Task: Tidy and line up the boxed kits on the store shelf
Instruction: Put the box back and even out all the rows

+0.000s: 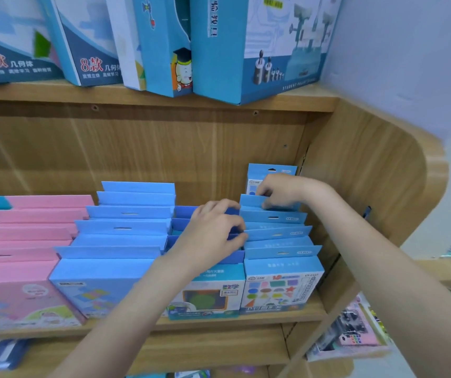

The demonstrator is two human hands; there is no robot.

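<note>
Both hands are in among the kits on the middle shelf (240, 321). The left hand (213, 230) sits on top of the dark blue row (180, 214), fingers curled over the box tops, fingertips pinching a flap at the row's right edge, just beside the next row over. The right hand (278, 190) is further back, fingers curled round the top flap of a light blue box (254, 200) in the far-right row (278, 241), near the shelf's side panel (369, 170). Behind that hand one box (262, 173) stands taller than the rest, against the back board. That right row runs forward to a front box with coloured shapes (278, 290) at the shelf edge. To the left, a wider light blue row (126, 227), then pink boxes (27, 241). Up top, big blue boxes (259, 47) lean on the upper shelf (164, 98).
</note>
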